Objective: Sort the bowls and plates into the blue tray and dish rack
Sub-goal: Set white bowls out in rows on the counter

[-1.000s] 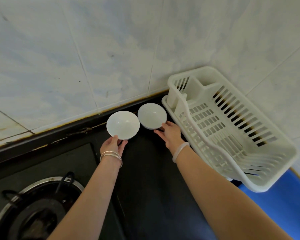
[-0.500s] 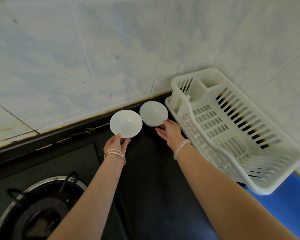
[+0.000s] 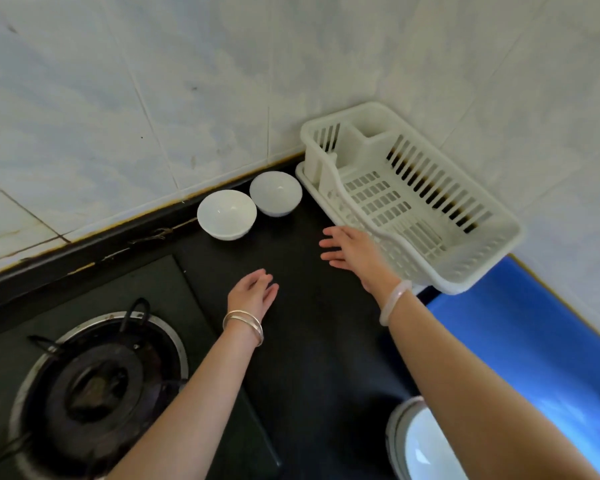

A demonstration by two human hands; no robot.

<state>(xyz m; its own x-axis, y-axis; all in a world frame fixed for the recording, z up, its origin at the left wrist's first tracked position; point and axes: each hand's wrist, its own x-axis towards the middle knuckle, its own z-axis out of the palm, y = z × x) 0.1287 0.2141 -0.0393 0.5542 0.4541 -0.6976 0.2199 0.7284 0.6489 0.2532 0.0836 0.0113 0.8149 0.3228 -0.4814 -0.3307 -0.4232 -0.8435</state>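
Against the tiled wall point(image 3: 153, 98), your white dish rack point(image 3: 409, 202) sits on the black counter point(image 3: 309, 341), tucked into the corner and holding no dishes that you can see. Just left of the dish rack stand two white bowls, both upright on the counter: the nearer bowl to the rack point(image 3: 275, 192) almost meets the rack's base at its left end, and the other bowl point(image 3: 226, 214) sits just beside it, further from the rack, their rims close together or touching. Your right hand point(image 3: 352, 251) hovers in front of the rack's near long side, fingers spread wide and holding nothing, apart from both bowls; a pale bangle point(image 3: 394, 301) circles that wrist. Your left hand point(image 3: 252, 294) is further from the rack, over bare counter, its fingers loosely extended and empty too, well short of the bowls, with silver bangles point(image 3: 244, 323) on the wrist. Behind the rack's right end lies the blue tray point(image 3: 520, 341), partly hidden under your right forearm. On the near side of the tray, a white plate or dish point(image 3: 420, 445) peeks out beside your forearm; most of it is covered. Far to the left of the rack sits a gas burner point(image 3: 97, 386).
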